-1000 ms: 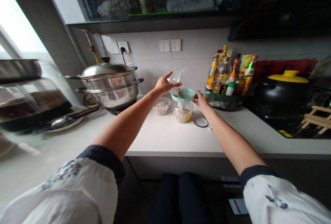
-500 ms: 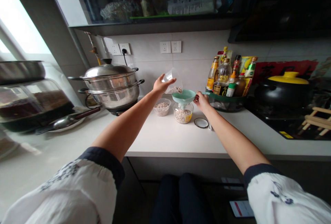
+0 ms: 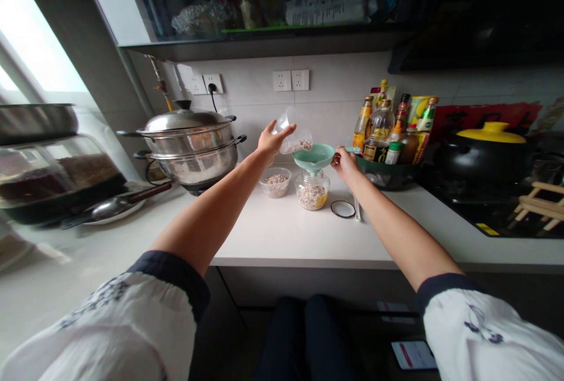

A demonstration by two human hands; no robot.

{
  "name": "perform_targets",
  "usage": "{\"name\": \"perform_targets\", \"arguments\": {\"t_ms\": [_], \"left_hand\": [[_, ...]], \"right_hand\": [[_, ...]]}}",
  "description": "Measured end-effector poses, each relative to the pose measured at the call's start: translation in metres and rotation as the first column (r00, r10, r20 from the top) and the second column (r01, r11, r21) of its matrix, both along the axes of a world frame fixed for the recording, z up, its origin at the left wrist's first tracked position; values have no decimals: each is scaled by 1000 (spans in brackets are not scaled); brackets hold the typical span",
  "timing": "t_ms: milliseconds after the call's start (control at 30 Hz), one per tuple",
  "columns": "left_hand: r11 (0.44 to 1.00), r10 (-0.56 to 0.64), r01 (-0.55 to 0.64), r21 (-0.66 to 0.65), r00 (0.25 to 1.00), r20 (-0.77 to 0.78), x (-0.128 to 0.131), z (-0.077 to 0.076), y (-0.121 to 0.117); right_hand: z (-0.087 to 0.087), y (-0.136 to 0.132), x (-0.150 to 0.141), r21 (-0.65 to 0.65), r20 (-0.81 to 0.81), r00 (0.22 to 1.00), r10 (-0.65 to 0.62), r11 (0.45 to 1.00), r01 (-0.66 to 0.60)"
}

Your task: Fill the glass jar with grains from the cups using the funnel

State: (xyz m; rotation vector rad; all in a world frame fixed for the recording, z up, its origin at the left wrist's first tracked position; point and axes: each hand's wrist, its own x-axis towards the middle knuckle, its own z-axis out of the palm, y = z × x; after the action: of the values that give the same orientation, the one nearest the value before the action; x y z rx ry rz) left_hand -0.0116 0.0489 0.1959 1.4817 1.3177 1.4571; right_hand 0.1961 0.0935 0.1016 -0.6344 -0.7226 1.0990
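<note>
My left hand (image 3: 274,138) grips a clear plastic cup (image 3: 294,128), tilted to the right, with some pale flakes near its lower rim. Just right of and below the cup's mouth is a mint-green funnel (image 3: 314,157), whose handle my right hand (image 3: 343,162) holds closed. The funnel's spout sits at the mouth of a clear jar (image 3: 312,192) partly filled with similar flakes and marked with a yellow label. Left of the jar, a clear plastic bowl (image 3: 276,184) also contains flakes. A round jar lid (image 3: 342,209) lies to the jar's right.
A two-tier steamer pot (image 3: 191,146) stands on the left, near a ladle (image 3: 110,208) on a plate. Sauce bottles (image 3: 381,125) crowd a green basket at right, beside a black pot (image 3: 478,158) on the stove. A dark cabinet (image 3: 264,40) hangs above.
The funnel has lifted slightly above the jar with my right hand. My left hand and the cup have shifted slightly; the cup stays tilted. A pale strip beside the lid shows more.
</note>
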Motion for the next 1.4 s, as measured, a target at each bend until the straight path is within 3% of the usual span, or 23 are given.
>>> {"name": "perform_targets", "arguments": {"t_ms": [233, 600, 867, 1400], "left_hand": [[999, 17, -15, 29, 998, -63, -2, -7, 6], [995, 28, -5, 104, 975, -221, -4, -17, 20], [991, 8, 20, 131, 978, -209, -4, -14, 19], [991, -8, 38, 129, 974, -228, -1, -12, 20]], "right_hand": [[-6, -6, -3, -83, -13, 1000, -2, 997, 1], [-18, -5, -2, -99, -22, 1000, 0, 995, -2], [-26, 0, -1, -93, -133, 991, 31, 995, -43], [-23, -4, 0, -83, -63, 998, 31, 996, -36]]}}
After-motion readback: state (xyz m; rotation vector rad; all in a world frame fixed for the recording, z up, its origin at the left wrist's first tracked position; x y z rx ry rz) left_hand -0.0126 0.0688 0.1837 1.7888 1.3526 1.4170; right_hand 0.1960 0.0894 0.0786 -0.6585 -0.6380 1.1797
